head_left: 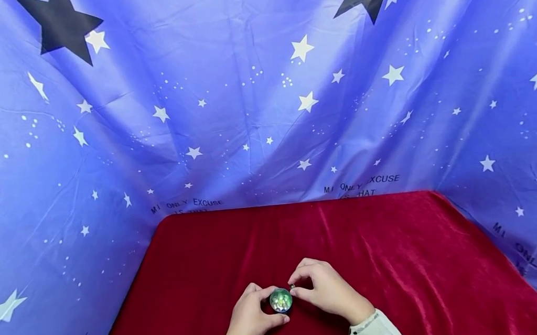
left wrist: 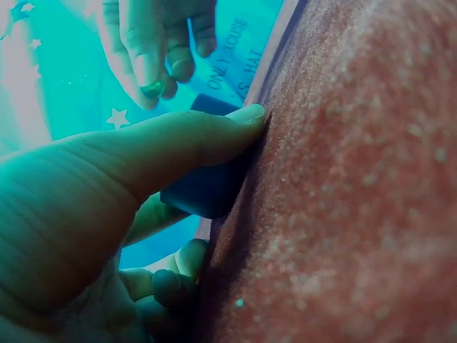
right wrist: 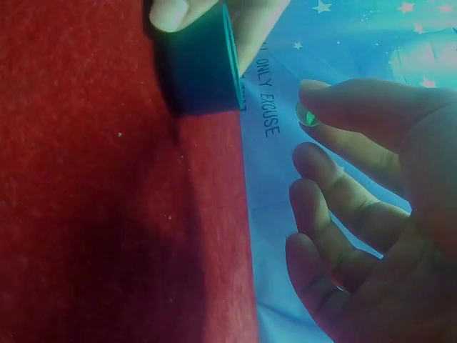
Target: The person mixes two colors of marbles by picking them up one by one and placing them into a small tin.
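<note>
A small dark round container point(head_left: 281, 308) stands on the red cloth, with several shiny, glassy pieces point(head_left: 281, 299) inside, greenish and pale. My left hand point(head_left: 251, 316) grips it by the side, thumb near and fingers far; the left wrist view shows the thumb across its dark wall point(left wrist: 207, 189). Just to the right, my right hand point(head_left: 327, 289) pinches a clear glass marble point(right wrist: 307, 116) with a green streak between thumb and index finger. The marble is above the cloth, beside the container's rim and apart from it. Its other fingers are loosely bent in the right wrist view.
Red velvety cloth point(head_left: 374, 243) covers the table, lightly creased on the right. A blue curtain point(head_left: 245, 111) with stars and printed words hangs behind and along both sides. A pale sleeve point(head_left: 376, 332) covers my right wrist.
</note>
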A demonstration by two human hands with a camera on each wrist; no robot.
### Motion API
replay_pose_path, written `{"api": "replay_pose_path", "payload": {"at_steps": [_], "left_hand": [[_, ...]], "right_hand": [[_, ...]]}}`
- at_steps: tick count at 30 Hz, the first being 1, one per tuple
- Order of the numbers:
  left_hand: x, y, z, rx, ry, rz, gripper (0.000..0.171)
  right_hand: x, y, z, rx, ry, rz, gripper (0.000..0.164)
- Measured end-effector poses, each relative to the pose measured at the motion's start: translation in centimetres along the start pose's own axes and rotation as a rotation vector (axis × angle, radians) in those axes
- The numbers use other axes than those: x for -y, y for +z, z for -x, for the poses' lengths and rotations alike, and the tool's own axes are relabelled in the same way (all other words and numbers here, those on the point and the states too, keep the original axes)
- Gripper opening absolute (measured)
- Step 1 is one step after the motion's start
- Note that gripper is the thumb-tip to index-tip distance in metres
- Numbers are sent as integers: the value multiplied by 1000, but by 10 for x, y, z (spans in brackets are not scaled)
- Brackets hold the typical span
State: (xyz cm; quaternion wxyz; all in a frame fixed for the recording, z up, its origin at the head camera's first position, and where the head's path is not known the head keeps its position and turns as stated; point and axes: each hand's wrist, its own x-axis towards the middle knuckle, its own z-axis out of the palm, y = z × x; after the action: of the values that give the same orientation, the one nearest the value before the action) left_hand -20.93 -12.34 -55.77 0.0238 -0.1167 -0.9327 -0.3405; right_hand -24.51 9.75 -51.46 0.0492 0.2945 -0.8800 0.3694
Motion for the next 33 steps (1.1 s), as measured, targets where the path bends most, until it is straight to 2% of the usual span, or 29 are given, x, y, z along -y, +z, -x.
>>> {"api": "replay_pose_path", "payload": {"at_steps": [15, 23, 33], "left_hand": [[-1, 0, 0, -8, 25, 9, 55], [0, 0, 0, -11, 24, -2, 55], [1, 1, 2, -5, 16, -6, 53]], "right_hand": [[1, 14, 0, 17, -16, -20, 11], [1, 21, 0, 20, -59, -10, 13], [0, 28, 2, 49, -50, -6, 12]]}}
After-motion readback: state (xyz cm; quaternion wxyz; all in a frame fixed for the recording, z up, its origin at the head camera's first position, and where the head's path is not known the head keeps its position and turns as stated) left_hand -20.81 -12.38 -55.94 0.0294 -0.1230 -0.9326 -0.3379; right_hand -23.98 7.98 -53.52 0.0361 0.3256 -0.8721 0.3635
